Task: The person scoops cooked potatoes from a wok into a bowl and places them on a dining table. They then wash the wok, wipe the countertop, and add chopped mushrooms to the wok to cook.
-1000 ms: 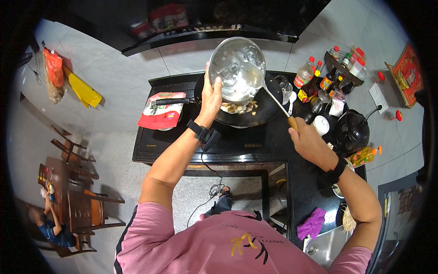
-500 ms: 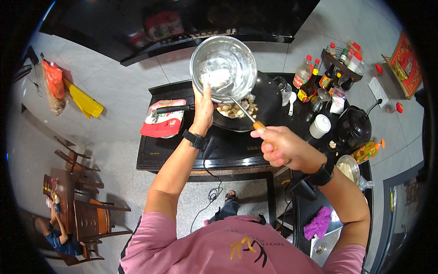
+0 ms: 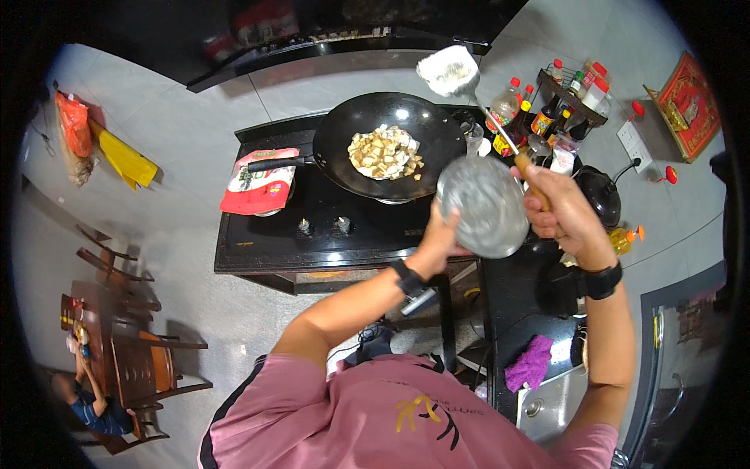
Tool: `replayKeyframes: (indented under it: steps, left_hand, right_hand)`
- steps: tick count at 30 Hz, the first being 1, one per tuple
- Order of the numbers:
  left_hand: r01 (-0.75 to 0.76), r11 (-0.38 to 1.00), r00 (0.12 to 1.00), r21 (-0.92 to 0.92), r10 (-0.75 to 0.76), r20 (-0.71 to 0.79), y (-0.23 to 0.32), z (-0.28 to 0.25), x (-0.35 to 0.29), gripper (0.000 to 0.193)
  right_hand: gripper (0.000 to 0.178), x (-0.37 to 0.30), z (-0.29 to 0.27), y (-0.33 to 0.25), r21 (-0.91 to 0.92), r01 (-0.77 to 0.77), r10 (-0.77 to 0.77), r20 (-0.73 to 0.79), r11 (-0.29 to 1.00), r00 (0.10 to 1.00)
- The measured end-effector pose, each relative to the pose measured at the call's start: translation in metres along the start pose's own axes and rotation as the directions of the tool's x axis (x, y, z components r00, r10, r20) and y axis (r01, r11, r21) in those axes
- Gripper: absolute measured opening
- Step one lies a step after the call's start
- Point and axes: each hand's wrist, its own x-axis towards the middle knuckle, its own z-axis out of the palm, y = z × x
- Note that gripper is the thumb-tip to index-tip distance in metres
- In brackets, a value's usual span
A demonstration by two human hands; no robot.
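Note:
My left hand grips a metal mixing bowl, smeared with white residue and blurred by motion, right of the wok. In my right hand is the wooden handle of a spatula. Its wide blade points up and away, coated with something white. The black wok sits on the black stove, with pale and brown chopped food heaped in its middle. Neither hand touches the wok.
A red and white bag lies left of the wok, under its handle. Sauce bottles and a rack stand at the back right, near a black pot. A purple cloth lies by the sink. Overhead hangs a dark hood.
The bowl has moved right and nearer me, away from above the wok. The spatula has left the bowl and its blade has swung up to the right, so the food in the wok shows fully.

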Motion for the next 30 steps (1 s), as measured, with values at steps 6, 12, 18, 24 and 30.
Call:
replayKeyframes:
  steps: [6,12,18,24,30]
  left_hand:
    - [0.347,0.932,0.934,-0.1,-0.354,-0.051,-0.154,0.072,0.011,0.055]
    - [0.309,0.951,0.948,0.018,-0.31,0.069,-0.253,0.086,0.011,0.076]
    - [0.441,0.897,0.897,-0.01,-0.441,0.013,-0.3,0.104,0.005,0.064]
    - [0.532,0.846,0.827,0.015,-0.524,0.204,-0.283,0.101,-0.025,0.096]
    - [0.631,0.775,0.754,-0.035,-0.603,0.259,-0.248,-0.005,-0.054,0.088]
  right_hand:
    - [0.037,0.039,0.005,0.066,0.036,-0.136,0.138,-0.041,0.99,0.99]
    - [0.023,0.07,0.011,0.108,-0.045,-0.181,0.177,-0.084,0.982,0.981]
    - [0.025,0.085,0.008,0.112,-0.325,-0.113,0.093,-0.077,0.939,0.993]
    - [0.04,0.099,0.002,0.113,-0.721,0.16,-0.201,0.03,0.675,0.979]
    - [0.04,0.095,-0.002,0.106,-0.787,0.23,-0.238,0.109,0.572,0.965]
